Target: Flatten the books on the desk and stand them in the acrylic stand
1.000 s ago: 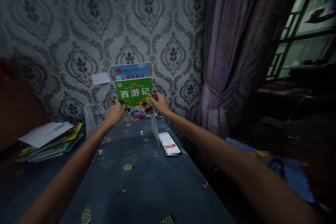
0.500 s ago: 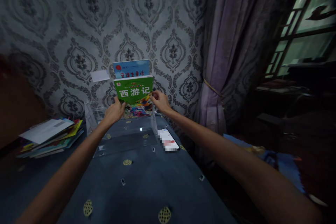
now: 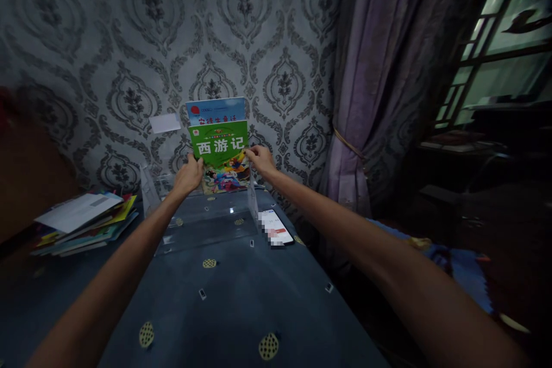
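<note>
Pinching an upright green, white-lettered illustrated book [image 3: 221,156], left hand [image 3: 188,175] and right hand [image 3: 262,161] grip its sides above a blue patterned desk [image 3: 233,310], near grey damask wallpaper [image 3: 280,34].

Blue table [image 3: 233,305] bears a clear rack [image 3: 149,192], phone [image 3: 278,226], book stack [image 3: 88,225]

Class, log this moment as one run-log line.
left hand: green book, left edge; right hand: same book, right edge; blue book: behind green book; phone: beside clear rack
</note>
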The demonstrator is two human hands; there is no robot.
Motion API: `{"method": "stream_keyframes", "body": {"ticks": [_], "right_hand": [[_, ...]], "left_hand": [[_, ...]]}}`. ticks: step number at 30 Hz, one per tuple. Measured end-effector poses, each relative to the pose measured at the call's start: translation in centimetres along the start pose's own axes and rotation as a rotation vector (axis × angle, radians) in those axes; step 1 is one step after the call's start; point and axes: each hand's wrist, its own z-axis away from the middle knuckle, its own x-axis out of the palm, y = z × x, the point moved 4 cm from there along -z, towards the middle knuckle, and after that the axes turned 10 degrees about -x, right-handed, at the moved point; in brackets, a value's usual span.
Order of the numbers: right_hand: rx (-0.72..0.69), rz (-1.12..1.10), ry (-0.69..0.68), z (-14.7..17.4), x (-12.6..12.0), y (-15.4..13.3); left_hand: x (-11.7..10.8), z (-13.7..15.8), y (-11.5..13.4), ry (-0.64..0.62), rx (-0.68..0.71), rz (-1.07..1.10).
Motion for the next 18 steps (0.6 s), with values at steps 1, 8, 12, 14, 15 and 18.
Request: {"method": "stream_keyframes", "body": {"ticks": [1,8,12,14,15,18], "right_hand": [[0.009,-0.005,0.001,-0.3,0.2,0.2],[0.037,-0.017,0.024,-0.5,0.8,1.3],[0.041,-0.024,0.028,-0.2,1.0,1.6],[0.041,-0.024,0.032,-0.2,1.1,1.6],[0.041,-0.022,0.036,-0.3,1.1,1.6],[0.041,-0.014,0.061,-0.4,1.0,1.4]], "left_hand": [[0.0,-0.1,0.1,0.004,-0.011,-0.001],[0.2,-0.6,-0.1,0.012,-0.064,-0.012],[0.5,-0.6,-0.4,0.001,-0.075,-0.004],[0.6,-0.6,-0.6,-0.005,-0.076,0.002],[0.6,-0.6,-0.6,-0.007,-0.076,0.005],[0.5,-0.6,-0.7,-0.01,-0.076,0.009]]}}
